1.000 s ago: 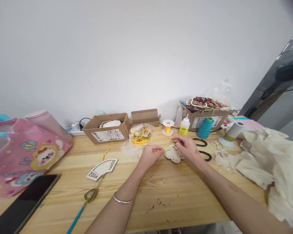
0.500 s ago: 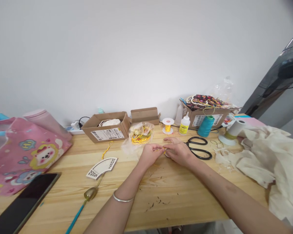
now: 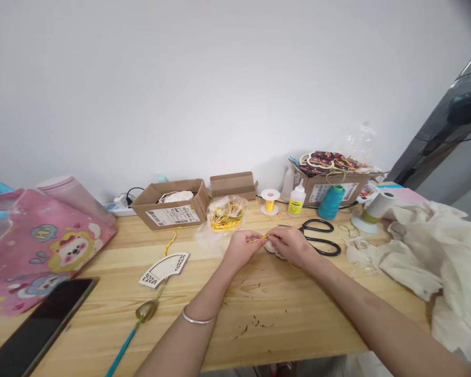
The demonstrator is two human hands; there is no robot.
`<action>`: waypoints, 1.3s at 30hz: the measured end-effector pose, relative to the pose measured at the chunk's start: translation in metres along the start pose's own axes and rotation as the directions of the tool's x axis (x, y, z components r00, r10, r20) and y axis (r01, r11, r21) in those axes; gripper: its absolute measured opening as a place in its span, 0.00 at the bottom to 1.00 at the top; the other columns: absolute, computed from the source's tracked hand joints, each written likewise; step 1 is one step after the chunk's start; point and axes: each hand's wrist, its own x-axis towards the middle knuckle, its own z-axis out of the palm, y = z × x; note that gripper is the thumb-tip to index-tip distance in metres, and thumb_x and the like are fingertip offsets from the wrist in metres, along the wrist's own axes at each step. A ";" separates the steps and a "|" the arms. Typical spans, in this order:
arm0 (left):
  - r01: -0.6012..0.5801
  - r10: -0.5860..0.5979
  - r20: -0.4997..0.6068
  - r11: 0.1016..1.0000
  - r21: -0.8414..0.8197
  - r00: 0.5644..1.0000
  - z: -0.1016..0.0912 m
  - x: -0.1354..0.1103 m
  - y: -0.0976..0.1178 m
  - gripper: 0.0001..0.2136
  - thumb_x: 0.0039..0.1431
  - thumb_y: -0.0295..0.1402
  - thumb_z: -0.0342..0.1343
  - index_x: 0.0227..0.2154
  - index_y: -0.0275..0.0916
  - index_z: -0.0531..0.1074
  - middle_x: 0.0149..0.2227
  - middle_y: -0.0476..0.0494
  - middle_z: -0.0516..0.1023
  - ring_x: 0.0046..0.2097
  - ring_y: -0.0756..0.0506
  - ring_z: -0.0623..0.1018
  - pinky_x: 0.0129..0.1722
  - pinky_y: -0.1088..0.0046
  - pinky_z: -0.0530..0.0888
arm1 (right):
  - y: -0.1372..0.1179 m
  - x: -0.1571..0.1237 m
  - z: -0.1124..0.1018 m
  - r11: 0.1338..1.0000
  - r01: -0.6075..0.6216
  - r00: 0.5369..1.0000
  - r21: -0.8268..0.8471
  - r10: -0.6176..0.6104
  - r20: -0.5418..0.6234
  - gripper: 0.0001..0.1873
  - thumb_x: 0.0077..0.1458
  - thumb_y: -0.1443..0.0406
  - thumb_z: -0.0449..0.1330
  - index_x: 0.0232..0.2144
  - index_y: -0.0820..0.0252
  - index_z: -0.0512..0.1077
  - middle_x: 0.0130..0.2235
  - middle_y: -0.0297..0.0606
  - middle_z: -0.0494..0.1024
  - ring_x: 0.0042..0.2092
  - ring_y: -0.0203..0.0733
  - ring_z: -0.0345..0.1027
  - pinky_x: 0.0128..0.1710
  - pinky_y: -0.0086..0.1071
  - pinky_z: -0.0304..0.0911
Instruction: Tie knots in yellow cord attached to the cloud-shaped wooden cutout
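Note:
Between my two hands runs a thin yellow cord (image 3: 264, 237), pinched at the fingertips. My left hand (image 3: 243, 247) is closed on it, thumb against forefinger. Closed on the same cord from the other side is my right hand (image 3: 291, 244). Under the right fingers a pale flat piece (image 3: 273, 248) shows in part; the hand covers the rest. Black-handled scissors (image 3: 322, 235) lie just beyond my right hand, their blades mostly hidden. Off to the left lies a fan-shaped wooden pendant (image 3: 164, 270) with a yellow cord, a brass-coloured bell (image 3: 146, 311) and a blue tassel.
Along the wall stand an open cardboard box (image 3: 171, 209), a bag of yellow cords (image 3: 226, 217), a yellow spool (image 3: 270, 203), a glue bottle (image 3: 296, 200) and a teal thread cone (image 3: 331, 203). A phone (image 3: 43, 324) lies left; cream cloth (image 3: 451, 267) is heaped right.
My right hand's fingers have drawn in from spread to a pinch on the cord. More of the pale piece now shows beneath them. The left hand has barely moved.

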 end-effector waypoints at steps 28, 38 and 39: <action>-0.075 0.075 -0.159 0.997 0.003 0.984 0.001 0.014 -0.007 0.11 0.40 0.34 0.55 0.27 0.32 0.73 0.28 0.42 0.76 0.31 0.46 0.73 0.33 0.72 0.69 | 0.007 0.012 0.018 0.984 -0.164 0.974 0.073 0.173 -0.146 0.14 0.49 0.59 0.48 0.29 0.54 0.72 0.27 0.33 0.76 0.26 0.34 0.66 0.23 0.24 0.55; -0.036 0.031 -0.047 0.992 -0.117 0.998 -0.006 0.012 -0.004 0.12 0.41 0.35 0.53 0.27 0.32 0.73 0.27 0.45 0.76 0.29 0.48 0.73 0.28 0.75 0.67 | 0.015 0.017 0.026 0.954 -0.220 0.950 0.204 0.257 -0.179 0.13 0.45 0.57 0.52 0.29 0.55 0.73 0.29 0.33 0.76 0.28 0.38 0.68 0.25 0.28 0.61; -0.029 0.023 -0.044 0.991 -0.127 0.999 -0.006 0.011 -0.003 0.11 0.41 0.34 0.52 0.27 0.33 0.73 0.26 0.45 0.76 0.29 0.48 0.72 0.28 0.75 0.67 | 0.015 0.017 0.027 0.952 -0.223 0.950 0.209 0.260 -0.175 0.13 0.45 0.57 0.52 0.29 0.55 0.73 0.29 0.33 0.76 0.28 0.38 0.68 0.25 0.28 0.61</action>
